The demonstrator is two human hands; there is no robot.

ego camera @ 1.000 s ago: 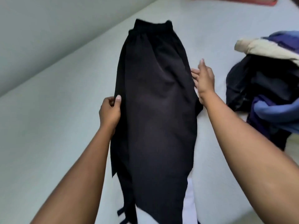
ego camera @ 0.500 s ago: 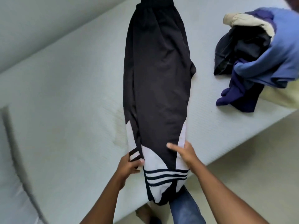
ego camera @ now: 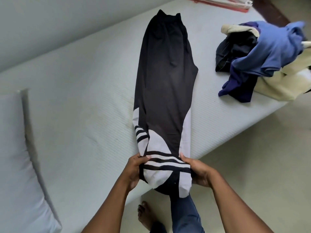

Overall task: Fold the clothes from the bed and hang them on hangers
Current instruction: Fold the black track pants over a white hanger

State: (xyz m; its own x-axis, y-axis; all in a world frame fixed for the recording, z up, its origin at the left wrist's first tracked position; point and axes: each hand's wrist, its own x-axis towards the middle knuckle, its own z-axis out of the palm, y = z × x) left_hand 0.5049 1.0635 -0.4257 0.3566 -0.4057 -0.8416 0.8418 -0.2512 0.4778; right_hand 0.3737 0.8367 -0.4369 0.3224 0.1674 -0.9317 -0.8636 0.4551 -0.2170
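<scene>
Black trousers (ego camera: pixel 165 78) with white striped cuffs stretch away from our hands; our left hand (ego camera: pixel 134 169) and right hand (ego camera: pixel 200 172) now grip the cuffs, apparently nearer the hem.

Pillow (ego camera: pixel 15 157), clothes pile (ego camera: pixel 269 54) — both edge-cropped.

We reach forward and down, our left hand (ego camera: pixel 135 167) and right hand (ego camera: pixel 199 172) level and close together. Each grips one side of the trousers (ego camera: pixel 165 81) at the cuff end, thumb on top, fingers curled under.
</scene>
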